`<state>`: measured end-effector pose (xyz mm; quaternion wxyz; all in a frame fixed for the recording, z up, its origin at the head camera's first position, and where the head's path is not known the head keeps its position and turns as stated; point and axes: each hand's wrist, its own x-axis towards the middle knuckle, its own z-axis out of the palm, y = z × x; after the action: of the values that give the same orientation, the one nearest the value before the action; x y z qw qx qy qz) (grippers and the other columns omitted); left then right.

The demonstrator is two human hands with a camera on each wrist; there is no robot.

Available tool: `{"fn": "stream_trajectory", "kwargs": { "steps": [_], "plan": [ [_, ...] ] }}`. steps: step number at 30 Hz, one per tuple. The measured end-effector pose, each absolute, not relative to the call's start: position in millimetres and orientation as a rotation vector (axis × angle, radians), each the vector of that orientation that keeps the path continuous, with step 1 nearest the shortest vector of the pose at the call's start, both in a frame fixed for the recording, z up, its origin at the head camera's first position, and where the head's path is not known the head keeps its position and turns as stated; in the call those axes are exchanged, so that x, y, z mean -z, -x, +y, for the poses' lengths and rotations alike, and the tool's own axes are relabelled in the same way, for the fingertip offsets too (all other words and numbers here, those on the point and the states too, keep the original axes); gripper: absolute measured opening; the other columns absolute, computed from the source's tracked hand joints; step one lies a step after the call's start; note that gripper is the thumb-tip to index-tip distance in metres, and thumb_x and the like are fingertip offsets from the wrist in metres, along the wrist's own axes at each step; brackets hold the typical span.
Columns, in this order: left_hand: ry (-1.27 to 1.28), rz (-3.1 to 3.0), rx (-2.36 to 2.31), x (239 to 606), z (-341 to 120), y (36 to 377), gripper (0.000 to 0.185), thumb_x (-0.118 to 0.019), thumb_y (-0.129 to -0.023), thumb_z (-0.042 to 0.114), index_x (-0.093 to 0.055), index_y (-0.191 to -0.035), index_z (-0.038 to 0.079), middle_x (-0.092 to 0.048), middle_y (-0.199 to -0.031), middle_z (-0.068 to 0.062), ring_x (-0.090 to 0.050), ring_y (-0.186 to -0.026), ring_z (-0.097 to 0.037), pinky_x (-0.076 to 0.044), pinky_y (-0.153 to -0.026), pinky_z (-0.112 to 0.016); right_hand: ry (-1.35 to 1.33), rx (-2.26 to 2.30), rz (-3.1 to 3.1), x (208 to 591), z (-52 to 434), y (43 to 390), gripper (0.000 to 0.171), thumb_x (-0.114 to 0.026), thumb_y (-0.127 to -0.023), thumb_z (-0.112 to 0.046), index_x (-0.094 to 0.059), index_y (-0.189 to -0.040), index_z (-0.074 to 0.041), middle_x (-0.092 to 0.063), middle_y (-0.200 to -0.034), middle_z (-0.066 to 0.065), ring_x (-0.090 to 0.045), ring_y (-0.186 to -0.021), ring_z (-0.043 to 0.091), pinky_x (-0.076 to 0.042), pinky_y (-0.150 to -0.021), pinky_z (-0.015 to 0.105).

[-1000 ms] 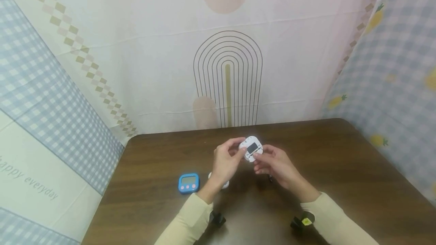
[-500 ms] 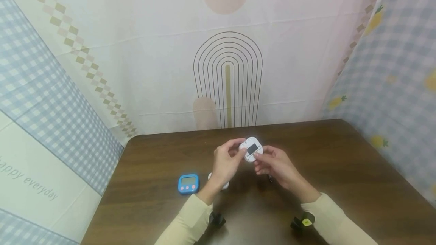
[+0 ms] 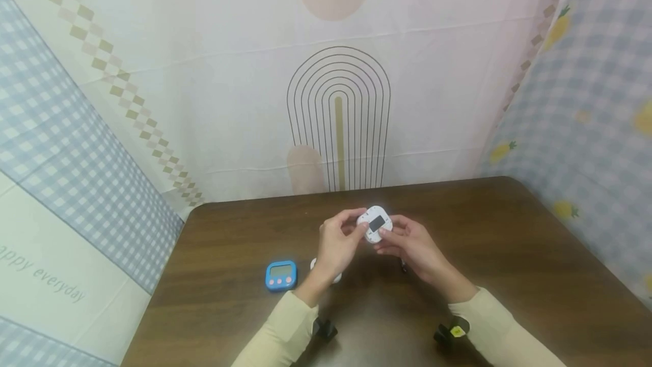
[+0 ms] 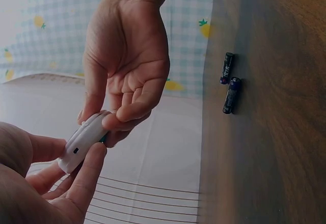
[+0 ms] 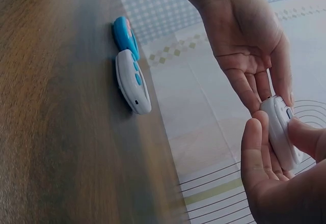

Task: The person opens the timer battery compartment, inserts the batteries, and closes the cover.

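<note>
A small white timer (image 3: 376,223) with a dark rectangle on its upturned face is held above the brown table (image 3: 509,254). My left hand (image 3: 357,225) pinches its left edge between thumb and fingers. My right hand (image 3: 389,229) pinches its right side. In the left wrist view the white timer (image 4: 84,140) shows edge-on between the right hand's fingers (image 4: 133,109) and the left hand's fingertips (image 4: 90,165). The right wrist view shows the same white timer (image 5: 280,132), with the left hand (image 5: 249,46) above it and the right hand's thumb (image 5: 254,147) against it.
A blue timer (image 3: 281,275) lies on the table to the left, with another white timer (image 5: 133,81) beside it, mostly hidden under my left wrist in the head view. Two small batteries (image 4: 227,67) (image 4: 232,95) lie loose on the table under my right hand. Patterned cloth walls enclose the table.
</note>
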<state>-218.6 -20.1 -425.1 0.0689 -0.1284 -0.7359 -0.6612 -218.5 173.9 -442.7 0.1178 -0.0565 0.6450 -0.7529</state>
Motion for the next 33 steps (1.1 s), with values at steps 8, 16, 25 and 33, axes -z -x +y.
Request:
{"fn": "stream_trajectory", "kwargs": {
  "steps": [8,16,25,33],
  "plan": [
    [0.366,-2.209,2.007,426.1,-19.4,217.7,0.026,-0.074,-0.097,0.002,-0.076,-0.122,0.002,-0.077,-0.118,-0.020,-0.079,-0.093,-0.031,-0.066,-0.070,-0.027,0.175,2.163,1.960,442.7,173.6,217.5,0.040,-0.065,-0.105,-0.009,-0.049,-0.136,0.010,-0.074,-0.096,0.005,-0.071,-0.078,0.014,-0.065,-0.078,0.028],
    [0.367,-2.184,2.054,423.4,-19.5,219.2,0.025,-0.073,-0.096,-0.001,-0.076,-0.121,-0.001,-0.077,-0.114,-0.023,-0.079,-0.089,-0.032,-0.066,-0.067,-0.029,0.165,2.138,2.025,441.6,173.3,219.0,0.039,-0.067,-0.104,-0.012,-0.051,-0.133,0.010,-0.074,-0.094,0.004,-0.069,-0.073,0.013,-0.064,-0.074,0.027],
    [0.371,-2.191,2.056,422.9,-20.0,218.7,0.025,-0.073,-0.097,0.000,-0.075,-0.121,-0.001,-0.076,-0.115,-0.023,-0.079,-0.090,-0.032,-0.066,-0.067,-0.029,0.148,2.132,2.047,441.9,173.0,219.3,0.038,-0.069,-0.103,-0.010,-0.051,-0.131,0.010,-0.074,-0.093,0.005,-0.069,-0.072,0.014,-0.063,-0.071,0.027],
    [0.365,-2.221,2.031,425.8,-20.7,220.7,0.026,-0.073,-0.098,0.002,-0.075,-0.124,0.001,-0.076,-0.117,-0.022,-0.079,-0.092,-0.032,-0.066,-0.069,-0.027,0.142,2.111,2.137,441.8,171.4,217.6,0.042,-0.074,-0.099,-0.011,-0.055,-0.130,0.010,-0.077,-0.098,0.011,-0.072,-0.073,0.018,-0.065,-0.073,0.031]
  ]
}}
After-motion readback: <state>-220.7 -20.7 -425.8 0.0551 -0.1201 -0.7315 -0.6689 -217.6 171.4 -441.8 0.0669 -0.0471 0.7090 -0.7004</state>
